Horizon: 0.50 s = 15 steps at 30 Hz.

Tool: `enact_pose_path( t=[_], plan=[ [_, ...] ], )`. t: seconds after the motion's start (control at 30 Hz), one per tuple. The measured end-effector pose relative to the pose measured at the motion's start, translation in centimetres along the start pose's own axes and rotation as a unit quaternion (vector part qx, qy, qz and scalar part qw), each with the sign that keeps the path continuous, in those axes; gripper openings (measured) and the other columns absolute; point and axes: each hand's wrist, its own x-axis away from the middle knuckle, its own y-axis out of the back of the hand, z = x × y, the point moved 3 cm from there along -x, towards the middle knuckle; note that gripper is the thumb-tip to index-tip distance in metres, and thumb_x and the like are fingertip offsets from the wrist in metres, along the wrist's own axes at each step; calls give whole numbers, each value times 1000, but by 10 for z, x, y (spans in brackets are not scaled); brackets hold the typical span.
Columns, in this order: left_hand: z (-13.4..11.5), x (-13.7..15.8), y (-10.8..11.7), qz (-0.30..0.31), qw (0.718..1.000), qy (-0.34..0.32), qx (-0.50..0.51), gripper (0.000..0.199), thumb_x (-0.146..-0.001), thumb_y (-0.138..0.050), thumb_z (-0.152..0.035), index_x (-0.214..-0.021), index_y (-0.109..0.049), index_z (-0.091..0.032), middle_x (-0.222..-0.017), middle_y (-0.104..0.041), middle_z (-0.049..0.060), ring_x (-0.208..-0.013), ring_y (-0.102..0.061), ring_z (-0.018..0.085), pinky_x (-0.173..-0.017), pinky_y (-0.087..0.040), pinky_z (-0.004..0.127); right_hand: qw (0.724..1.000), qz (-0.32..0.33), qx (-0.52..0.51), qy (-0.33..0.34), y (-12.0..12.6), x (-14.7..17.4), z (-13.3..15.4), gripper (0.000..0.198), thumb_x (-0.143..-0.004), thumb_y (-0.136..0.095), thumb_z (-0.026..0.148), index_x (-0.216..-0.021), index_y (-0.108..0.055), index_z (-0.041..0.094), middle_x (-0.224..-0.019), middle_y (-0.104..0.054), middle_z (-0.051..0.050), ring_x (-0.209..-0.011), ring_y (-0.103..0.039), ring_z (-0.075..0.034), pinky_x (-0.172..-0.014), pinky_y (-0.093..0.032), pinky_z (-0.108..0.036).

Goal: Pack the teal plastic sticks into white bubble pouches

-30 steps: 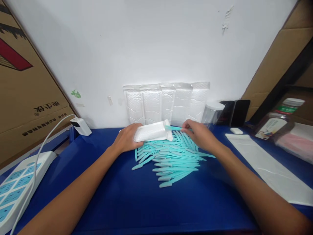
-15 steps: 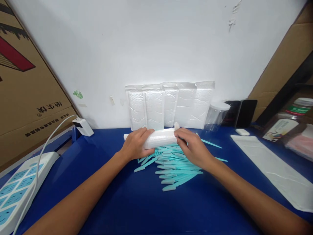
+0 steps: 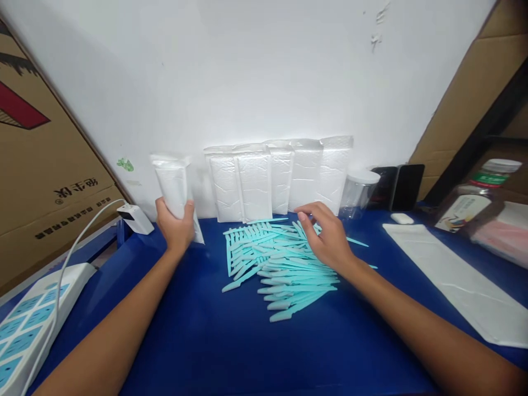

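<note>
My left hand (image 3: 176, 224) is wrapped round a white padded envelope (image 3: 172, 184), held upright close to the wall at the left. Its lower corner reaches the blue tabletop. Over the back right of a pile of turquoise eyebrow razors (image 3: 297, 275), my right hand (image 3: 325, 236) hovers with fingers loosely bent and apart, nothing visible in it. The razors have pale blade covers and lie overlapping, some in a row at the pile's left. Several more white padded envelopes (image 3: 253, 181) lean side by side on the wall behind the pile.
A clear jar with a white lid (image 3: 359, 192) and dark phones (image 3: 406, 187) stand at the back right. A flat white envelope (image 3: 454, 283) and a small white case (image 3: 401, 218) lie right. At left are a power strip (image 3: 78, 280) and a white charger (image 3: 135, 218) with cable.
My left hand has carried the envelope from above the razors to the left wall and turned it upright. My right hand has let go of it and opened over the pile.
</note>
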Motion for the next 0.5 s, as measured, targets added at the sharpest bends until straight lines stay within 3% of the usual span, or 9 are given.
enact_pose_path(
  t=[0.07,0.27,0.4,0.5],
  plan=[
    [16,-3,-3,-1,999,43,-16,46,-83,-69,-54,-112,-53,-22,-96,-63,5,-91,-63,28,-86,-51,40,1000,18,4,-4,-3,1,-5,18,-108,-51,28,-110,-68,22,-101,-70,-7,-91,-64,-22,-82,-51,-38],
    [25,10,-11,60,996,52,-48,66,-79,-73,-63,-126,-49,-25,-109,-67,8,-103,-67,33,-91,-52,43,998,59,3,-24,-6,4,-11,20,-109,-50,31,-103,-67,22,-95,-68,-5,-80,-61,-19,-74,-48,-35],
    [32,9,-18,134,982,113,-63,83,-72,-75,-75,-133,-45,-26,-93,-64,3,-94,-68,32,-90,-53,45,997,76,6,-31,-8,5,-15,22,-109,-49,34,-101,-67,22,-94,-68,-6,-78,-61,-19,-73,-47,-36],
    [38,4,-21,144,978,137,-64,89,-68,-77,-78,-131,-45,-25,-93,-63,4,-96,-69,34,-92,-53,48,995,91,7,-42,-8,5,-16,24,-109,-49,35,-100,-67,22,-93,-68,-6,-77,-61,-20,-72,-47,-36]
  ],
)
